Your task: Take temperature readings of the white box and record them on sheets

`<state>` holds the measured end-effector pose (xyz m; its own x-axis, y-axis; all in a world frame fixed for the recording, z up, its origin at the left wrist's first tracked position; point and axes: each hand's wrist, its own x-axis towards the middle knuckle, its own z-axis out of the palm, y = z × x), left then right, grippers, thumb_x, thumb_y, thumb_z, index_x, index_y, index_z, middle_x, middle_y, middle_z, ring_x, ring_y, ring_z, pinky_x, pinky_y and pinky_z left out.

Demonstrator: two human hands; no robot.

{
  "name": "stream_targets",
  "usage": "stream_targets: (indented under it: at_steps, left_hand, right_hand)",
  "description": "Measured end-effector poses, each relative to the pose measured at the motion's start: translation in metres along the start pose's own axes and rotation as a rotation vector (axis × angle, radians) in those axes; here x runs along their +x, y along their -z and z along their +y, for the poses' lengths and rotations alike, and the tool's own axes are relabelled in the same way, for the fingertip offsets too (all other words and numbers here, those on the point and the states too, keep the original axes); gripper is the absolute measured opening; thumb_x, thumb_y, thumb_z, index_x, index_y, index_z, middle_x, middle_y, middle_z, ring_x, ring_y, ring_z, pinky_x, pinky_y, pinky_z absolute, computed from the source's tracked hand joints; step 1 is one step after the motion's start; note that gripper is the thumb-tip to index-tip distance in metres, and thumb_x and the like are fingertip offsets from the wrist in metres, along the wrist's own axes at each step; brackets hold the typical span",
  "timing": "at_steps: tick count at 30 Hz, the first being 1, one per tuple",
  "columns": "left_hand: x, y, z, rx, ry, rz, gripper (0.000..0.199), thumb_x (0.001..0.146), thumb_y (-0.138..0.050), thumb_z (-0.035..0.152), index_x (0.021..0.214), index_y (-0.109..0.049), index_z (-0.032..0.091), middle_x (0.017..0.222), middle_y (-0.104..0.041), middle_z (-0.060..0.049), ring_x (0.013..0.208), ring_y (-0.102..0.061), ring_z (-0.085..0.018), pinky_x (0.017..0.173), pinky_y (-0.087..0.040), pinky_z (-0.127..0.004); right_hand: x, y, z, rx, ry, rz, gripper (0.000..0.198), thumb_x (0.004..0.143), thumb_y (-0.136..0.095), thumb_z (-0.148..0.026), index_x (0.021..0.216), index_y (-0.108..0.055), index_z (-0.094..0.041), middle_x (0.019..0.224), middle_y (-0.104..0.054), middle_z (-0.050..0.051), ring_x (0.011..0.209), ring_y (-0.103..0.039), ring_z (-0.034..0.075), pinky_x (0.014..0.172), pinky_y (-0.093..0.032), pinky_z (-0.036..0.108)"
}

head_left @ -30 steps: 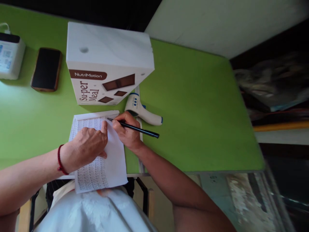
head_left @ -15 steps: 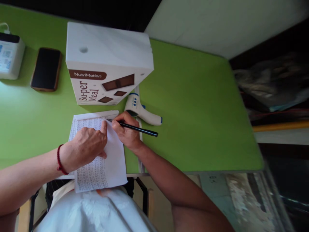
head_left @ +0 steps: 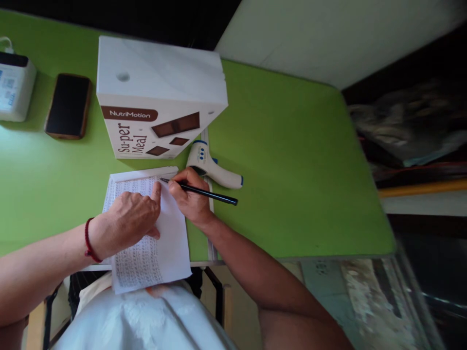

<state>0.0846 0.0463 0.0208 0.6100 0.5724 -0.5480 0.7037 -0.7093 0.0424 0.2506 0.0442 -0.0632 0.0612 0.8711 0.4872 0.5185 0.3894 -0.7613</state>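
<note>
A sheet of paper (head_left: 174,248) with rows of handwriting on its left side lies at the table edge, its top folded over and its lower end hanging past the edge. My left hand (head_left: 133,218) rests on the sheet, index finger pointing up the page and thumb apart, holding nothing. Between the fingers of my right hand (head_left: 191,199) is a black pen (head_left: 215,196). The pen's tip is at the upper part of the sheet, beside my left index fingertip. Just above my right hand lies a white and blue infrared thermometer (head_left: 221,175).
A large white NutriMotion box (head_left: 160,73) stands behind the paper on the green table (head_left: 292,170). Farther left are a dark smartphone (head_left: 69,106) and a white device (head_left: 16,90) with a cable. Shelving with a plastic bag (head_left: 404,121) is at the right.
The whole view has shifted very slightly. Both hands, the pen and the paper keep nearly the same places relative to each other.
</note>
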Motion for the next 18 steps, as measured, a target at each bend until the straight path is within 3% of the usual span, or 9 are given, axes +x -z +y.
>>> stream_targets:
  at_steps: [18]
  left_hand:
    - [-0.0002,-0.0005,-0.0002,-0.01,0.003,0.005,0.113,0.086,-0.077,0.061,0.164,-0.024,-0.002,0.081,-0.078,-0.019,0.086,-0.079,-0.037,0.075,-0.059,-0.037]
  right_hand:
    - [-0.0005,-0.0002,-0.0004,-0.038,-0.033,-0.031,0.015,0.087,-0.057,-0.026,0.073,-0.051,-0.025,0.061,-0.056,-0.006,0.055,-0.05,0.012,0.055,-0.045,0.025]
